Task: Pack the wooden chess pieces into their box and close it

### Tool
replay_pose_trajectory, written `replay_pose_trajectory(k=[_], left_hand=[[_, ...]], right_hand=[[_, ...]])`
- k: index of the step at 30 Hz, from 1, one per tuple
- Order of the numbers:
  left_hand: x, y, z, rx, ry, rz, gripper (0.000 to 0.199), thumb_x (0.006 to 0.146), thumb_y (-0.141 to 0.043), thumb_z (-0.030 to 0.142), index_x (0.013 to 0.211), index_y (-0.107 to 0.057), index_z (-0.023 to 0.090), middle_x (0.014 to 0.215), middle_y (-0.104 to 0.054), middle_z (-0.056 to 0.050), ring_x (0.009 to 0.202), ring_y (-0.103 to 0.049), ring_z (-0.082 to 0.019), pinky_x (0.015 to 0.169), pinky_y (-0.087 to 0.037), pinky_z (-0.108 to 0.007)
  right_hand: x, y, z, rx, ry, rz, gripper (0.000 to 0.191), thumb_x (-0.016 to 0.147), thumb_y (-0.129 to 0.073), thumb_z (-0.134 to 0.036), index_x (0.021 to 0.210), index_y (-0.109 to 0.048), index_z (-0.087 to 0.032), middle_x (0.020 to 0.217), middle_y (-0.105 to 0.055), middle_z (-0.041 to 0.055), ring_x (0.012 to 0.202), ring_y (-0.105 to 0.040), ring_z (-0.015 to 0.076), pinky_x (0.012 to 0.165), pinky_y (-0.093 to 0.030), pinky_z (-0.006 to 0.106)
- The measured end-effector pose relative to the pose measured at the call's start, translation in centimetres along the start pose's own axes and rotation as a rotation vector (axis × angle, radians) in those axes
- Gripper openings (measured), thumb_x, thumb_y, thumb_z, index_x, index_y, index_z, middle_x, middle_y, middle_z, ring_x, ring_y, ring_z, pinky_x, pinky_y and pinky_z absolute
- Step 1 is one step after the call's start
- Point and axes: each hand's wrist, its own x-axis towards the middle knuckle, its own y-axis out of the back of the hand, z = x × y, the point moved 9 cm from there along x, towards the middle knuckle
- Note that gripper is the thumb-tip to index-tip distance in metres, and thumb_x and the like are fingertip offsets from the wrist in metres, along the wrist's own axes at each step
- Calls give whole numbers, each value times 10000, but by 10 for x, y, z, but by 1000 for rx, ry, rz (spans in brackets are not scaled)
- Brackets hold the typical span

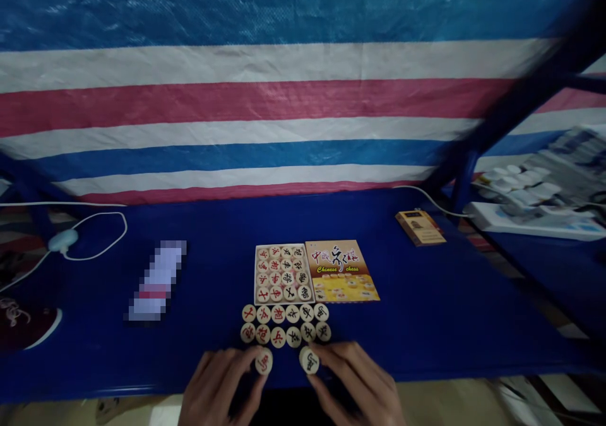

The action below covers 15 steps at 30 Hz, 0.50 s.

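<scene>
Between the thumb and fingers of my left hand [222, 382] is a round wooden Chinese chess piece with a red character [264, 361]. My right hand [357, 382] pinches another such piece, marked in black [309, 360]. Both are near the table's front edge. Just beyond them, two rows of loose pieces [278, 313] lie face up, red on the left and black on the right. Behind these rows an open white box [256, 278] holds several more pieces in a grid. Its printed "Chinese chess" lid [345, 287] lies against the box's right side.
A blue table [426, 325] carries everything. A pixelated phone-like object [158, 281] lies at left, near a white cable with a pale plug [63, 241]. At right are a small yellow-brown box [420, 227] and a white power strip [534, 219]. Striped sheeting [265, 104] hangs behind.
</scene>
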Motion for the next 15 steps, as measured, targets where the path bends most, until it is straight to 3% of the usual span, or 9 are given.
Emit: replay_pose_trajectory(k=[6,10,15], left_hand=[[-11,-14,6,-28,-44,107,290,975,-576,163,1241,-684,206,943,-729,-39,784,-655,-159,740,-461,-311],[-6,-20,8,-96,-36,91,283,970,-572,143,1228,-675,200,938,-739,-33,792,-658,-158,742,-461,-299],[-2,-20,10,-189,34,144,153,949,-575,110,1004,-678,210,869,-724,-4,730,-638,-141,711,-446,-295]], right_hand=[[-11,-20,0,-70,33,-13,449,911,-664,-153,1353,-610,-204,1038,-736,68,850,-706,184,719,-585,314],[-8,-21,-4,-110,27,-18,470,935,-626,-162,1400,-591,-212,1045,-746,57,846,-713,175,736,-577,312],[-2,-20,-8,-77,37,29,465,939,-632,-156,1401,-593,-188,1000,-744,51,788,-693,157,698,-559,299]])
